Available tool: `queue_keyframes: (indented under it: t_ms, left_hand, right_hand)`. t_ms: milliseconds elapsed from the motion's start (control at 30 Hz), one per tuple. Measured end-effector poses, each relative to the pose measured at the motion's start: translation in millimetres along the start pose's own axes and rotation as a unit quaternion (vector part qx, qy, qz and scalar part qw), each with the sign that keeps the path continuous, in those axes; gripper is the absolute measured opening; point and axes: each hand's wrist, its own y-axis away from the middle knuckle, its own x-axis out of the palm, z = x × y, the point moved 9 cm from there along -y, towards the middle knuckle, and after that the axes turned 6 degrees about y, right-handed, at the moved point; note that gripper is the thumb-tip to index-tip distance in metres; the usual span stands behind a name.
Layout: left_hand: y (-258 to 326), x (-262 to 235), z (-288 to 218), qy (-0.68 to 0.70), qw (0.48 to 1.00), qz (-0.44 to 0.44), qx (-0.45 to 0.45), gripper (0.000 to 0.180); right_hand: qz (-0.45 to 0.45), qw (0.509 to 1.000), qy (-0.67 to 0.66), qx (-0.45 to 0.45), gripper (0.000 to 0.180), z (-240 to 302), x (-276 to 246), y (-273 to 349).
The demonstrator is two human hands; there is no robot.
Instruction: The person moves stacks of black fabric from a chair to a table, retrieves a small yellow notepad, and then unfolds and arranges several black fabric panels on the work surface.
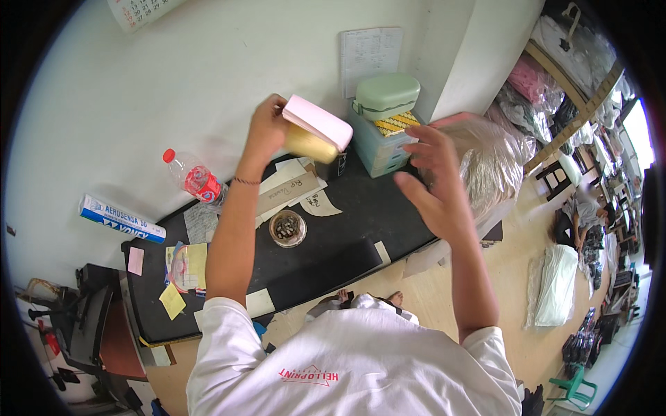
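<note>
Pink pad (pixel 320 119) and a yellow roll (pixel 309 144) are gripped together in the closed left hand (pixel 267 132), held up over the black desk (pixel 361 208). Right hand (pixel 437 184) is spread wide, empty. Probably best kept well clear of the ashtray (pixel 287 228).

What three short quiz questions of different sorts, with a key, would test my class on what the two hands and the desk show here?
1. True or false: the left hand is empty.
2. Which thing stands nearest the small round bowl on the black desk? A) plastic bottle with a red cap B) green case C) long blue and white tube
3. Fill in: the right hand is open, its fingers ____.

Key
1. False: it holds a pink pad along with a yellowish thing.
2. A
3. spread, holding nothing.
</note>
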Motion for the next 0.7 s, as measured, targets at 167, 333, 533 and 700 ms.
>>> queue_keyframes:
  t_ms: [167, 333, 533, 700]
  left_hand:
    - [62, 71, -12, 0.096, 0.989, 0.088, -0.068, 0.008]
    - [117, 110, -18, 0.176, 0.963, 0.139, -0.151, 0.010]
    - [143, 141, -27, 0.372, 0.831, 0.338, -0.237, 0.019]
    - [210, 216, 10, 0.407, 0.796, 0.399, -0.203, 0.073]
  right_hand:
    - [0.044, 0.980, -0.122, 0.154, 0.078, -64, 47, 19]
    - [-0.064, 0.945, -0.251, 0.201, 0.034, -88, 24, 41]
    - [-0.075, 0.901, -0.281, 0.322, 0.025, -115, 0, 86]
    - [-0.259, 0.805, -0.449, 0.289, 0.028, -119, -2, 95]
